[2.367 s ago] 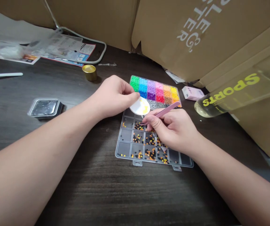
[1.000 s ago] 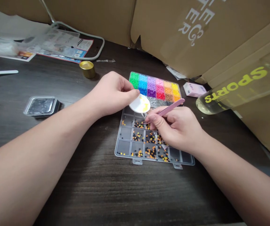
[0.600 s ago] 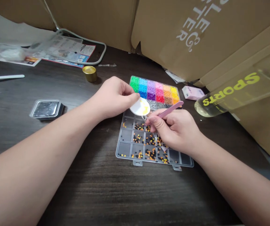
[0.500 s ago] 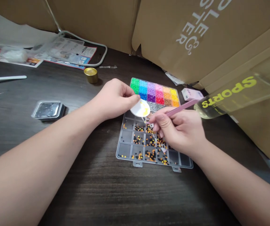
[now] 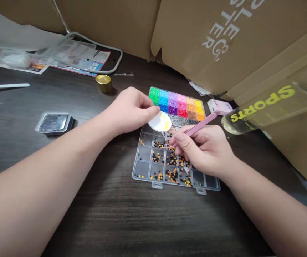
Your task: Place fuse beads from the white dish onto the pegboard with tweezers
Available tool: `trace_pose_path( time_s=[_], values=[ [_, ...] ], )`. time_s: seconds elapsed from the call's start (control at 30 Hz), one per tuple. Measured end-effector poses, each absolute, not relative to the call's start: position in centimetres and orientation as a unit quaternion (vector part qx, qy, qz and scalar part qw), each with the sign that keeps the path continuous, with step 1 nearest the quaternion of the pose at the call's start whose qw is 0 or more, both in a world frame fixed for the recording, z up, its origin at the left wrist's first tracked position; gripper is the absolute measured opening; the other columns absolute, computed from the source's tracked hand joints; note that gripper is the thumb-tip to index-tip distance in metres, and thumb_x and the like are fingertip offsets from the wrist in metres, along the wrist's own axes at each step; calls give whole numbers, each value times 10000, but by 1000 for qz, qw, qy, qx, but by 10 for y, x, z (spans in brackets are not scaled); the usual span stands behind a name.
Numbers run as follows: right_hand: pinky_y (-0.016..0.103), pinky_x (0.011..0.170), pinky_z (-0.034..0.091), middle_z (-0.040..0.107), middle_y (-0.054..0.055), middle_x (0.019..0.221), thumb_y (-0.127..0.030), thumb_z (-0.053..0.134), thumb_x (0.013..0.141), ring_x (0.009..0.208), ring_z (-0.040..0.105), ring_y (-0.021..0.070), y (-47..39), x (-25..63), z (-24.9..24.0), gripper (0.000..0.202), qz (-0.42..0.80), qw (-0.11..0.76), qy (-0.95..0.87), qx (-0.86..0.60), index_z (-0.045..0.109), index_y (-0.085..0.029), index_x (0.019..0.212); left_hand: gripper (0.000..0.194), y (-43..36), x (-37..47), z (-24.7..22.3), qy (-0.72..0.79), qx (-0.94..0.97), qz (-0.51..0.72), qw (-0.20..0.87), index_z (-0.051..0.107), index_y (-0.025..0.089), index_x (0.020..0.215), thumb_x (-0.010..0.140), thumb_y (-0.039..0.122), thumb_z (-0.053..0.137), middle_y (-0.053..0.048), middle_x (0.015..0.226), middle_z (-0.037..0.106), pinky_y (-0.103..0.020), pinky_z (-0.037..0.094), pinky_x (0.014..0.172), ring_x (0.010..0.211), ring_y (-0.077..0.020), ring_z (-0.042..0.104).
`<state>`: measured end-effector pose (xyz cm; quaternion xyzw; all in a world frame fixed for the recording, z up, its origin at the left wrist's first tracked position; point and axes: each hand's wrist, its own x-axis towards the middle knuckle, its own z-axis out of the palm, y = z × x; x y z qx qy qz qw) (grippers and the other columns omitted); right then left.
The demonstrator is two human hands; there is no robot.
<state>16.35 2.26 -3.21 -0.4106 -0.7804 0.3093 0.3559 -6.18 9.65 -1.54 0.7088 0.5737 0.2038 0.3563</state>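
Observation:
Between its thumb and fingers my left hand [image 5: 136,109] pinches a small round white pegboard [image 5: 157,122], with a patch of yellow on its right side. The pegboard is held over the middle of a clear, compartmented bead box [image 5: 138,169]. My right hand [image 5: 204,150] grips pink tweezers [image 5: 200,125], their tips pointing down to the left over compartments of mixed black, orange and yellow beads [image 5: 171,175]. Whether a bead sits between the tips is too small to tell. Beads sorted by colour [image 5: 172,101] fill the far part of the box.
A gold tin [image 5: 103,84] and a dark square case with a clear lid [image 5: 55,123] lie to the left. Behind them are papers and a clear bag [image 5: 75,55]. A small pink-white box [image 5: 219,107] and a SPORTS bottle [image 5: 265,103] stand right, before cardboard walls [image 5: 190,46].
My right hand has turned slightly, and the tweezers' tips have moved down, away from the pegboard and toward the mixed beads. My left hand keeps the pegboard in nearly the same place.

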Motion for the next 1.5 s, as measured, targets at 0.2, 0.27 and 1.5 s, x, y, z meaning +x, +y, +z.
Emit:
trace_pose_path(
  time_s=[0.2,0.27,1.5],
  values=[
    [280,704,665,867,76,842,-337,664,1152,815,857,188,26,165,-34,519,299,308,-796,-427,747,-207,656,392,96,-61,-14,579,712,193,347,574,152,652,974,355,667,37,698,309,-342,228,714,731,-103,292],
    [282,698,651,868,81,858,-366,660,1157,809,844,185,26,165,-34,524,302,298,-795,-433,759,-203,669,384,96,-62,-14,577,713,196,347,580,153,654,971,349,669,37,691,321,-345,229,704,720,-103,295],
    [257,563,619,872,48,829,-252,718,1111,668,807,155,22,157,-35,423,252,365,-796,-412,772,-211,693,412,97,-61,-16,573,699,213,372,591,142,644,1014,291,695,60,626,321,-343,211,684,658,-71,277]
  ],
)
